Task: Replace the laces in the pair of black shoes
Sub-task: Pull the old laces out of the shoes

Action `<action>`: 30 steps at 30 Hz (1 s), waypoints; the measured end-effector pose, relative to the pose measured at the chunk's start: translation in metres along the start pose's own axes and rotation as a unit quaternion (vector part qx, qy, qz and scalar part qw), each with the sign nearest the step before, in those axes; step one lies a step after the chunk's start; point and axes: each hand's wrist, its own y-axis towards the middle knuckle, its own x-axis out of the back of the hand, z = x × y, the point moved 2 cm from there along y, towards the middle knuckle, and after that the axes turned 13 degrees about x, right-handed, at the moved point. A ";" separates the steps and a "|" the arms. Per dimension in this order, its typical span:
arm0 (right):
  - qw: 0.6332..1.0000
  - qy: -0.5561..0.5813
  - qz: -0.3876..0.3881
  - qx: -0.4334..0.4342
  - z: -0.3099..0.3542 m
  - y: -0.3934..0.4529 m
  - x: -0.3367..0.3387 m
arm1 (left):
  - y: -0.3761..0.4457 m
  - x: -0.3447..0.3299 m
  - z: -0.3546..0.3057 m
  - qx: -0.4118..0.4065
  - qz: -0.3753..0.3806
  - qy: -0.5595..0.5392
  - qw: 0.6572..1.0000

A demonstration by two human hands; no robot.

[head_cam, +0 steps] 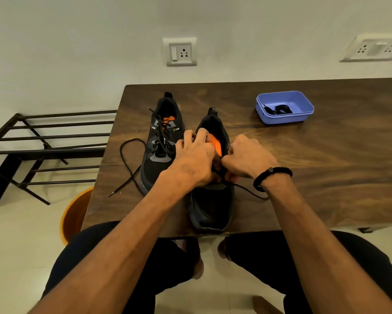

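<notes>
Two black shoes stand on the wooden table [315,166], toes toward me. The left shoe [161,141] is laced, and its black lace [129,164] trails loose over the table's left edge. The right shoe [213,200] sits at the front edge with its orange insole showing. My left hand [194,158] holds that shoe's upper and tongue, fingers curled over it. My right hand [247,159] pinches a black lace [249,191] at the shoe's right eyelets. That lace runs out to the right under my wrist. The eyelets themselves are hidden by my hands.
A purple plastic box [304,105] with a coiled black lace [279,109] inside stands at the back right of the table. A black metal rack [43,143] is on the floor to the left. An orange bucket [73,214] sits by the table's front left corner.
</notes>
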 end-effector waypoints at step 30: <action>0.998 -0.040 -0.041 -0.005 -0.023 0.014 -0.010 | -0.016 0.008 0.007 0.143 0.031 -0.358 0.922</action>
